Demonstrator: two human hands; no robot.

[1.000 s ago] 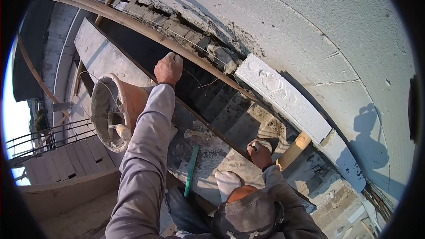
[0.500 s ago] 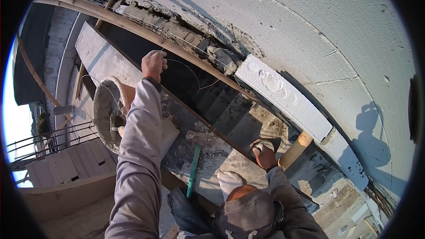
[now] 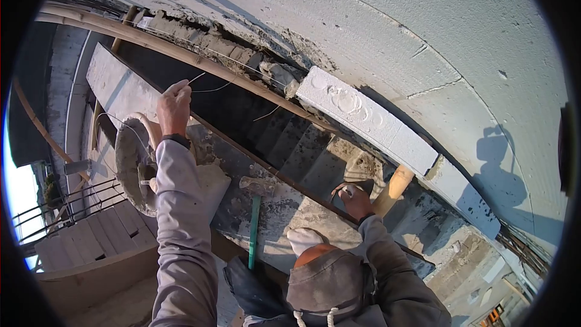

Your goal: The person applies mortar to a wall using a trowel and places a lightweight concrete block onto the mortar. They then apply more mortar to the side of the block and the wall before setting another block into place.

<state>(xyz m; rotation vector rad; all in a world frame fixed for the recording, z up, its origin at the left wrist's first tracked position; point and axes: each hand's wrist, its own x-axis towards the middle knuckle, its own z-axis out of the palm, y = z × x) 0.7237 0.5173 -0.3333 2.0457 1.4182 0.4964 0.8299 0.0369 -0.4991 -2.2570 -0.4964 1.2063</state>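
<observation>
The widest free room is the dark gap over the stairs [image 3: 284, 139], open between the plank [image 3: 112, 82] edge and the long bamboo pole [image 3: 181, 51]. The pole runs slantwise close under the block wall [image 3: 436, 30], leaving only a narrow slot clogged with crusted mortar [image 3: 242, 54]. A thin wire [image 3: 212, 89] crosses the gap from the left hand [image 3: 174, 106]. Beside that hand the mortar pan [image 3: 128, 157] blocks the plank; nearer, a green-handled hammer [image 3: 254, 221] lies on it. By the right hand [image 3: 356, 201], a short bamboo post [image 3: 394, 183] and the white block [image 3: 363, 122] close off the wall side.
</observation>
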